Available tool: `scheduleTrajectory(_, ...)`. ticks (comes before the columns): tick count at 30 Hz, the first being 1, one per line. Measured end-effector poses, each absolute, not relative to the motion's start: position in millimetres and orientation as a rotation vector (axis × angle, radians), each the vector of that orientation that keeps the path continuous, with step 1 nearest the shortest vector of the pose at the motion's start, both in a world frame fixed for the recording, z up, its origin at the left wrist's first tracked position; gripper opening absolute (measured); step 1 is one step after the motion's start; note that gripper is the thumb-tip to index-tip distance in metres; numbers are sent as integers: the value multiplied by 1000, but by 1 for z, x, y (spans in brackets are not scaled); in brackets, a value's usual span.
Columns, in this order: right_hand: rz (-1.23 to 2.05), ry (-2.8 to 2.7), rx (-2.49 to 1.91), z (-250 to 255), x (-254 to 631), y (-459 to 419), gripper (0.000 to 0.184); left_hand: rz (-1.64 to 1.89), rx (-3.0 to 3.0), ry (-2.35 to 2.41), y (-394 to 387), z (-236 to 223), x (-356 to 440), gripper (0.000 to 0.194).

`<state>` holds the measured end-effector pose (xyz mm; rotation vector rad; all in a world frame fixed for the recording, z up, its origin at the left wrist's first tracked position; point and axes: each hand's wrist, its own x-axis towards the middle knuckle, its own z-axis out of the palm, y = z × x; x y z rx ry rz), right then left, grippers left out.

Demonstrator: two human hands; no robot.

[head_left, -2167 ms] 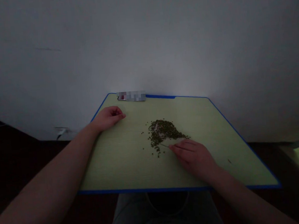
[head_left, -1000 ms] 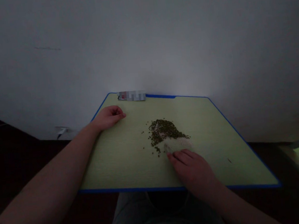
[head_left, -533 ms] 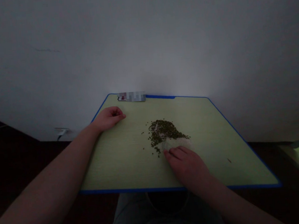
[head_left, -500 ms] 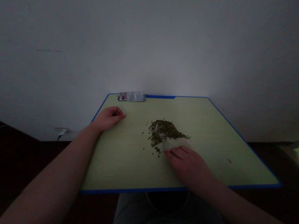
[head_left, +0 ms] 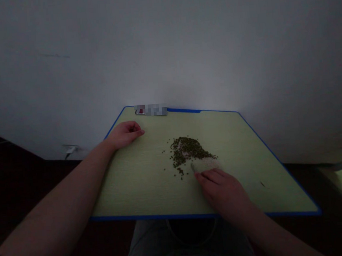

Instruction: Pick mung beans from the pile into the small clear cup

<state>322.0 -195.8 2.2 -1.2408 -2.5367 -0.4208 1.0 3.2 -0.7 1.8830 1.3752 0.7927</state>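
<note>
A pile of small dark green beans (head_left: 190, 147), likely mung beans, lies on the yellow-topped table (head_left: 146, 185), with pale grains showing among them. Just in front is a patch of whitish grains (head_left: 206, 164) that look like rice. At the near edge of this patch my right hand (head_left: 223, 189) rests low, fingers curled. A small greyish, thin piece (head_left: 193, 168) sticks out by its fingertips; its kind is too blurred to tell. My left hand (head_left: 124, 134) rests at the table's left edge, fingers curled in towards the thumb, and nothing shows in it.
A flat item with a blurred-out face (head_left: 151, 110) lies at the table's back edge, against the wall. A dark round container (head_left: 192, 231) sits below the front edge, between the legs. A small dark sliver (head_left: 262, 184) lies at the right. A plug (head_left: 71, 150) is in the wall.
My right hand has shifted slightly to the right, away from the beans, and the greyish piece has moved with it. My left hand stays in place.
</note>
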Motion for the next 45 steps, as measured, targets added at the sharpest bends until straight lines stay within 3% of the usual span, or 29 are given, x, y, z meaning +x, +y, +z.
scheduleTrajectory(16,-370,-2526,-1068,0,326,-187,26,800,1867,1352,4,-1,1,26)
scheduleTrajectory(31,145,-2297,-1130,13,325,-166,25,791,1892,1361,7,-5,-1,27)
scheduleTrajectory(45,330,-2349,-1005,17,313,-150,26,782,1882,1359,4,0,1,26)
